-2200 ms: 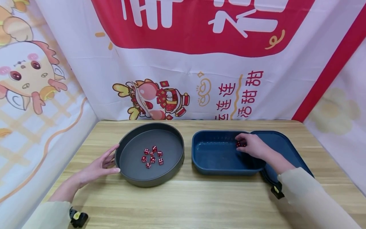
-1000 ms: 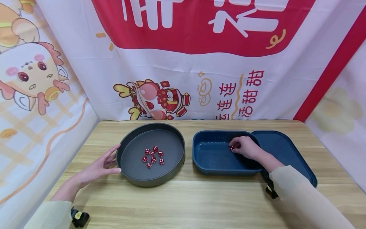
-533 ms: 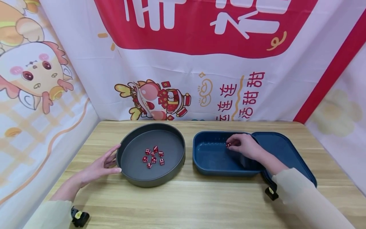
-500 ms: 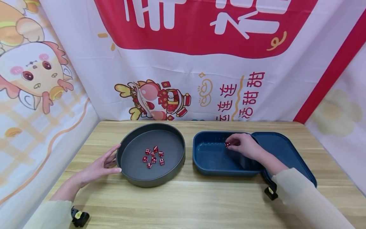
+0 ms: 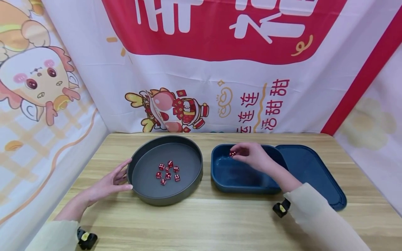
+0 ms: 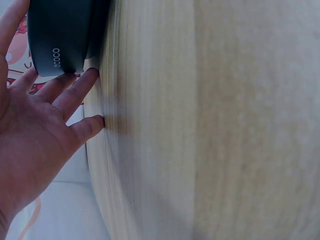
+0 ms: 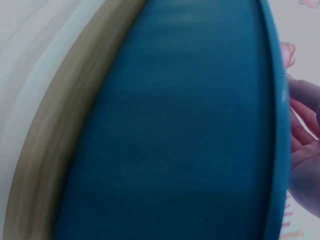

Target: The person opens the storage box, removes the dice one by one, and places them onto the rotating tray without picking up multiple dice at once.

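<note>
My right hand (image 5: 251,157) pinches a red die (image 5: 232,153) with white pips over the left part of a blue rectangular box (image 5: 245,190). From the right wrist view, the box's wall (image 7: 175,125) covers the die and part of the fingers. My left hand (image 5: 108,183) rests its spread fingers and thumb against the left side of a round dark grey pan (image 5: 166,201). Seen from the left wrist, the fingers (image 6: 77,92) are extended at the pan's side (image 6: 57,40). Several red dice (image 5: 168,176) lie in a loose cluster on the pan's floor.
A flat blue lid (image 5: 314,174) lies to the right of the box, partly behind it. Both containers stand on a wooden table (image 5: 201,226). A printed cloth (image 5: 194,69) hangs along the table's back edge, with another at the left.
My right hand has moved left and up from the right end of the box with the die between its fingers. The left hand and the dice in the pan keep their places.
</note>
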{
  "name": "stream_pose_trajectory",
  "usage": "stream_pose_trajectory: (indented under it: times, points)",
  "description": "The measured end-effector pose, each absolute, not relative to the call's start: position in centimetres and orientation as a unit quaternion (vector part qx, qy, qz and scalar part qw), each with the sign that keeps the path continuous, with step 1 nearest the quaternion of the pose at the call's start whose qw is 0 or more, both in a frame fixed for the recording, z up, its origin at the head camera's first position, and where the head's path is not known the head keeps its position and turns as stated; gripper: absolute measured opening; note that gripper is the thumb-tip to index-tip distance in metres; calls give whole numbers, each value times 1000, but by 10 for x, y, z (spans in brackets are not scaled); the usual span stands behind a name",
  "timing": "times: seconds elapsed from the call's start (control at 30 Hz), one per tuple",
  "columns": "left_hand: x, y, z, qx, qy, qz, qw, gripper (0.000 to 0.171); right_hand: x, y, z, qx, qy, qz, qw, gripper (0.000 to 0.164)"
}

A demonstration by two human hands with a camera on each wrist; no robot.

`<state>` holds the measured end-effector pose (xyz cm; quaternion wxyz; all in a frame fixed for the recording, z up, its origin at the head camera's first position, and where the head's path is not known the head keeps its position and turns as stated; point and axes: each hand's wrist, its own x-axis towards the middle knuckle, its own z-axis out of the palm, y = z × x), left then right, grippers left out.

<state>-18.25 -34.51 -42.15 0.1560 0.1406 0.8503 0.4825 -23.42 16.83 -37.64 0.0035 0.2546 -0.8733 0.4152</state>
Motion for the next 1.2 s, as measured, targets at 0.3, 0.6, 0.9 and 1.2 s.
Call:
stream_pose_trajectory:
  times: [0.3, 0.6, 0.9, 1.2]
  points:
    - [-183, -345, -419, 132, 854, 478, 159, 94, -231, 117, -375, 253, -848, 466, -18, 21]
    - [-183, -346, -420, 130, 851, 481, 163, 94, -222, 57, -376, 302, -833, 461, -46, 20]
    - [-184, -346, -420, 128, 850, 483, 168, 94, -231, 21, -385, 300, -846, 429, -96, 22]
    - [-184, -346, -421, 132, 849, 485, 164, 94, -248, 8, -393, 318, -851, 397, -129, 20]
